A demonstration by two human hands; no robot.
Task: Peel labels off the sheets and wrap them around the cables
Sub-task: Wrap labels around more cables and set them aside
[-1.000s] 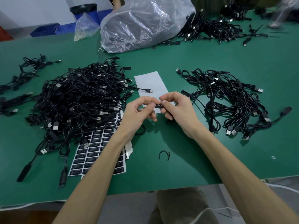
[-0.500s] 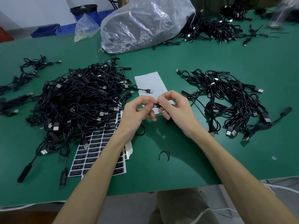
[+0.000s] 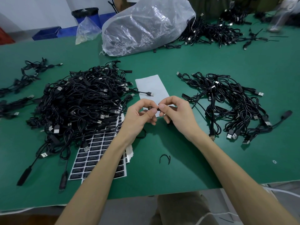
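Note:
My left hand (image 3: pixel 139 116) and my right hand (image 3: pixel 176 116) meet above the middle of the green table (image 3: pixel 186 159). Together they pinch a thin black cable (image 3: pixel 153 108) with a black label around it, thumbs and forefingers nearly touching. The cable's loop (image 3: pixel 142 133) hangs below my left wrist. A label sheet (image 3: pixel 97 153) with rows of black labels lies under my left forearm, on a stack of sheets. A bare white backing sheet (image 3: pixel 152 88) lies just beyond my hands.
A large heap of black USB cables (image 3: pixel 78 104) fills the left. A smaller heap (image 3: pixel 230 108) lies to the right. A clear plastic bag (image 3: pixel 146 26) and more cables (image 3: pixel 211 31) sit at the back. A short black tie (image 3: pixel 164 159) lies near the front edge.
My fingers have shifted slightly on the cable, the fingertips closing in tighter around the label. Both hands stay in the same spot.

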